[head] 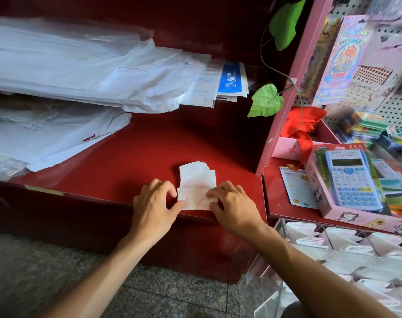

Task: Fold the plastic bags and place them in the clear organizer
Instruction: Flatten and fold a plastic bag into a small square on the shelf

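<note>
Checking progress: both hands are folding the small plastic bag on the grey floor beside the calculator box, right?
Not quite. In the head view both hands, left and right, pinch the plastic bag on the red counter, not the floor.

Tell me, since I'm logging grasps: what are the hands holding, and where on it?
Both pinch the folded plastic bag on the red counter: left hand at its lower left edge, right hand at its lower right edge.
</note>
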